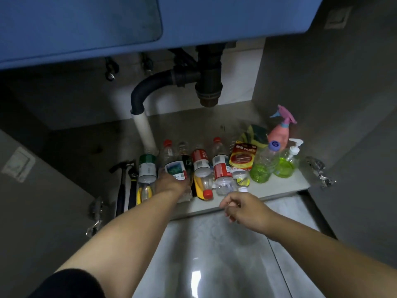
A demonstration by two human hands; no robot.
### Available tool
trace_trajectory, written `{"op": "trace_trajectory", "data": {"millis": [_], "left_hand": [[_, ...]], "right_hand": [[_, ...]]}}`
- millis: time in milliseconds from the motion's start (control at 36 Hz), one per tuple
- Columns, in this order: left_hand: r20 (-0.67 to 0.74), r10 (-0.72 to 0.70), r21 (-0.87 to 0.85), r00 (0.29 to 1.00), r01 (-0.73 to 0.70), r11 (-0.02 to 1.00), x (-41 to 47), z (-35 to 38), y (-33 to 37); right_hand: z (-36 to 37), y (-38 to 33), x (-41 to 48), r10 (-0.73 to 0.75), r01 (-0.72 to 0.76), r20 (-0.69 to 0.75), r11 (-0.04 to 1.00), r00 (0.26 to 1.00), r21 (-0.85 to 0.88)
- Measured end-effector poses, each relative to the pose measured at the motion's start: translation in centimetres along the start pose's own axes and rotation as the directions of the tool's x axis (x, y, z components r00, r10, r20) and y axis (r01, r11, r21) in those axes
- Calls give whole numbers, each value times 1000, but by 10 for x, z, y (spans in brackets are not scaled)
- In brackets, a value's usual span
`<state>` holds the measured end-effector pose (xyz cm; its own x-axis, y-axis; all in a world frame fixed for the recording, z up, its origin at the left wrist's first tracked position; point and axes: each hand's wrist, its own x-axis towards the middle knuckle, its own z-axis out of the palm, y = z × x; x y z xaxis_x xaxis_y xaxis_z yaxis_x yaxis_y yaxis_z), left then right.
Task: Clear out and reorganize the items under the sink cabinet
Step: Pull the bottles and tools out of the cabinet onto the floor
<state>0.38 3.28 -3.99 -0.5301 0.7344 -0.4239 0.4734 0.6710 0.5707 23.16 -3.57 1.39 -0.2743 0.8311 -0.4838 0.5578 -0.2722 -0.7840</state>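
Several plastic bottles lie and stand in a row on the cabinet floor [279,183] under the sink. My left hand [171,182] reaches in and grips a clear bottle with a blue-green label [176,169]. A green-labelled bottle [147,168] lies to its left, and red-labelled bottles [199,162] [222,168] lie to its right. My right hand [242,208] hovers at the cabinet's front edge with fingers loosely curled and nothing visible in it. A small white cap [242,189] sits just beyond its fingertips.
At the right stand two green liquid bottles [261,171] [285,166], a pink spray bottle [279,134], a yellow packet [242,157] and a sponge [255,132]. A hammer [122,181] lies at the left. The black drain pipe [206,82] hangs overhead. Both cabinet doors stand open.
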Motion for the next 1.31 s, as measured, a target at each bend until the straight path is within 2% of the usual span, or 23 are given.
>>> {"op": "trace_trajectory", "data": {"millis": [83,194,333,417,500,556,611,694,778,833,972,1056,1306], "left_hand": [[38,2,-104,999,2,995,-15,-8,-4],[198,122,-298,972,-59,953,-50,-18,2],[357,279,-316,892,-165,934,-105,-15,24],[443,400,-359,802,-250,899,-128,-5,33],[562,428,-441,708,-181,879,-140,2,41],[620,395,-415,678,-144,898,-139,5,48],[574,374,-346,729,-198,917,-128,13,55],[344,376,-210,861,-320,924,-96,31,68],[204,385,75,900,-407,910,-62,48,85],[191,373,203,908,-409,890,-43,60,95],[258,287,393,923,-371,841,-27,82,106],[248,241,426,938,-329,843,-22,87,107],[256,166,305,952,-243,921,-24,92,111]], "right_hand": [[1,-6,8,39,-38,-11,995,999,97],[4,-22,11,120,-113,-13,961,993,251],[-6,-38,1,63,-26,-93,936,994,351],[-25,-37,-9,-1,38,-128,957,992,288],[-57,-27,-23,-37,61,-110,973,993,223],[-79,-14,-33,1,16,-93,983,996,183],[-97,4,-39,62,-47,-99,988,993,148],[-109,43,-41,154,-130,-150,978,977,161],[-109,86,-38,236,-200,-199,963,951,183],[-107,114,-36,271,-226,-209,950,940,216],[-105,154,-34,288,-218,-193,923,938,318],[-105,158,-30,274,-195,-174,908,946,372],[-91,148,-27,243,-183,-121,910,962,371]]}}
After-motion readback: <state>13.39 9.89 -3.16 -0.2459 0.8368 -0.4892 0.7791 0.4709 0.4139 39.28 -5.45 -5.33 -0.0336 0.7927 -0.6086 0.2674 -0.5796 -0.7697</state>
